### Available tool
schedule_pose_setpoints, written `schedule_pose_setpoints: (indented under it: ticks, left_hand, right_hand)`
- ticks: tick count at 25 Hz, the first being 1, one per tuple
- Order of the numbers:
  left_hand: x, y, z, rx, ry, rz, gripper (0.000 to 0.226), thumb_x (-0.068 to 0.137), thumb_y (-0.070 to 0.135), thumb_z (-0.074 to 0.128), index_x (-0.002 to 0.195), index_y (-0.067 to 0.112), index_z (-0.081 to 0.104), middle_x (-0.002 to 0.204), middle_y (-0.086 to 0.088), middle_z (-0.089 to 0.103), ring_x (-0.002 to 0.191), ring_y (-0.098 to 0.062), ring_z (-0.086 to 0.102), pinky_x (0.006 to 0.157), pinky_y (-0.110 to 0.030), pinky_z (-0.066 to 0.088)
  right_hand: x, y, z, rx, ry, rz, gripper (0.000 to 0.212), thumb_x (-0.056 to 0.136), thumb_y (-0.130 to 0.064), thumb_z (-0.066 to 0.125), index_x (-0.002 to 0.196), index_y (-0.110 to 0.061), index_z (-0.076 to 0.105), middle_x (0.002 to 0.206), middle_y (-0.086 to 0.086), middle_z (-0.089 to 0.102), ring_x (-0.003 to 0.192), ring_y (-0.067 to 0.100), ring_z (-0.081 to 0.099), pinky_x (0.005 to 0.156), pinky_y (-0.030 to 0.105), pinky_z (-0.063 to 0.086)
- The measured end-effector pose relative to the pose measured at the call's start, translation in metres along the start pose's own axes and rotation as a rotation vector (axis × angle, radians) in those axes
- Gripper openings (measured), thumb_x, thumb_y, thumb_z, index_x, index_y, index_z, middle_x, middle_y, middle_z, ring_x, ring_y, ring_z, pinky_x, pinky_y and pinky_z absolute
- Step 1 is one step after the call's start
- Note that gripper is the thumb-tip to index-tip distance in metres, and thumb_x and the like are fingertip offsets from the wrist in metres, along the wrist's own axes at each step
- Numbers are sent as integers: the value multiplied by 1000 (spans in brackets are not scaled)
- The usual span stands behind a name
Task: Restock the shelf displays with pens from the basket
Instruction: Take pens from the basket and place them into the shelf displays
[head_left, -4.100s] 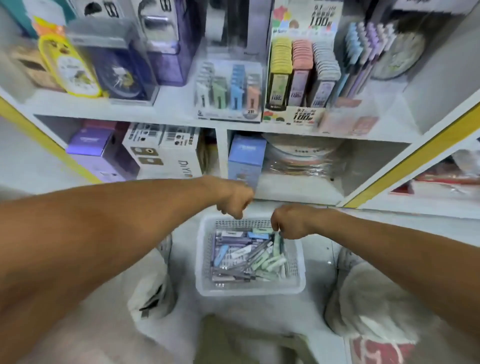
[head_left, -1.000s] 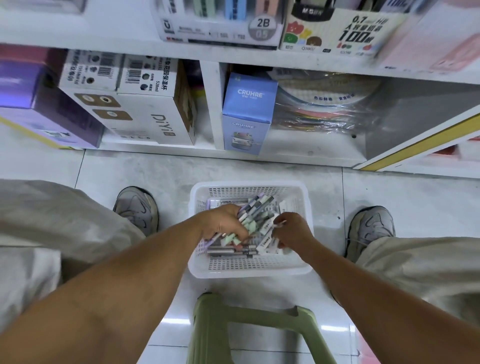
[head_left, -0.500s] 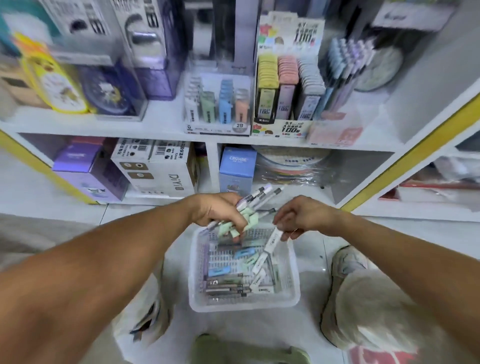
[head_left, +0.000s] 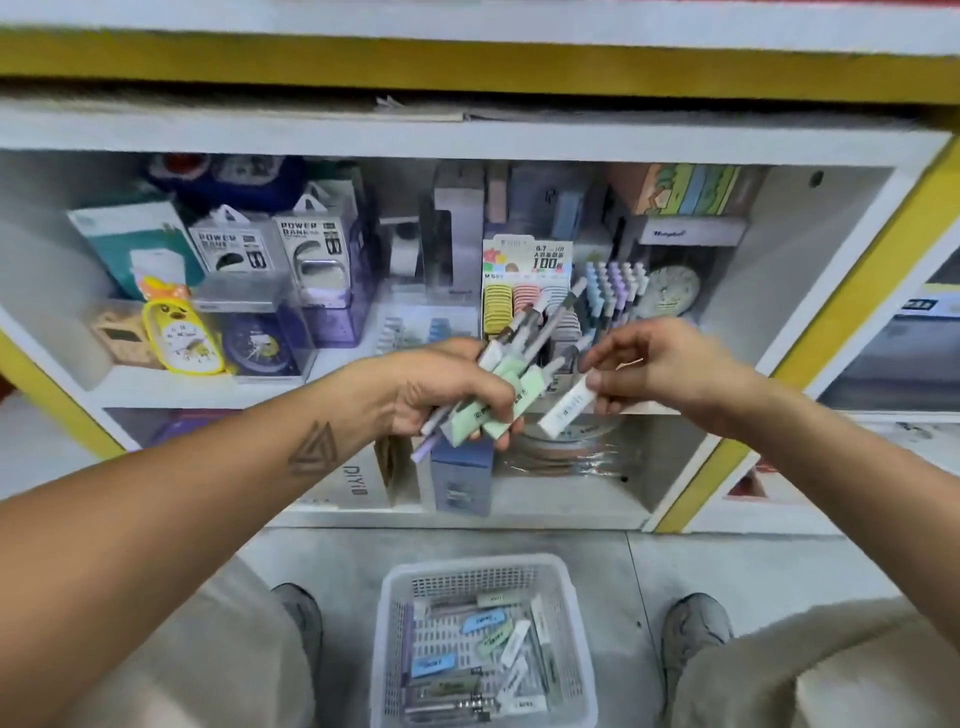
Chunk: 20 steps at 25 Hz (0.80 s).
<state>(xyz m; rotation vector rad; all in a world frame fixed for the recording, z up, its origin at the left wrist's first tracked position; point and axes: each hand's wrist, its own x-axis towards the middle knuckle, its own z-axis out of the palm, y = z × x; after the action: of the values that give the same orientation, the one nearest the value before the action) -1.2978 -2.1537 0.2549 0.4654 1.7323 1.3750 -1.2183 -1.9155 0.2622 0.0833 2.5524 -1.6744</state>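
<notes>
My left hand (head_left: 457, 387) grips a bundle of pens (head_left: 511, 364) with green and white tags, raised in front of the middle shelf. Just to its right, my right hand (head_left: 660, 364) pinches one white-tagged pen (head_left: 566, 408) by its upper end, close to the bundle. Behind both hands stand the pen displays: a card box with yellow, pink and grey rows (head_left: 524, 299) and a rack of blue and purple pens (head_left: 615, 291). The white mesh basket (head_left: 563, 577) sits on the floor between my feet with several pens (head_left: 478, 660) lying in it.
Clocks (head_left: 182, 338), power bank boxes (head_left: 306, 249) and a clear case crowd the shelf's left side. A round clock (head_left: 675, 291) stands right of the pen rack. Boxes fill the lower shelf (head_left: 460, 486). My shoes (head_left: 696, 629) flank the basket.
Both hands rose from just above the basket to the middle shelf's height. The view tilted up, and the right hand now holds a single white-tagged pen apart from the bundle.
</notes>
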Motion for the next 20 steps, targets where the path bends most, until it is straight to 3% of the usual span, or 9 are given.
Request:
schedule_pose_setpoints:
  ticks: [4,9,12,17,20]
  left_hand:
    - [3,41,-19,-118,53,11,19,85,-11,50,99,-1,58,75,-15,70,59,-22,68,46,-23,51]
    - [7,45,-54,-198,146,-34,14,84,-10,55,97,-7,59,74,-19,70,57,-23,70,39,-23,52]
    - [4,41,-80,-235,187,-61,10,85,-8,55,92,-3,60,70,-15,71,56,-20,70,43,-22,53]
    - [-7,38,-112,-228,242,-62,8,85,-7,56,89,-1,59,74,-13,71,57,-19,70,44,-20,51]
    - [-10,39,-122,-225,239,-59,8,85,-7,55,88,-1,59,72,-12,71,58,-20,70,41,-18,49]
  right_hand:
    - [27,-28,-11,143,134,-50,13,83,7,72,96,6,70,80,21,74,63,22,72,64,29,63]
    - [53,-35,-4,199,142,-37,14,84,10,69,98,7,69,86,26,74,72,30,74,69,30,63]
    - [65,-36,7,179,125,-100,16,81,7,71,97,4,71,90,25,74,78,30,75,74,32,62]
    - [81,-50,27,-62,27,-171,12,73,-10,82,84,-13,78,95,6,77,90,25,74,84,32,60]
    - [94,-60,39,-317,79,-221,20,78,-2,81,87,-19,75,85,-1,76,84,14,73,81,28,60]
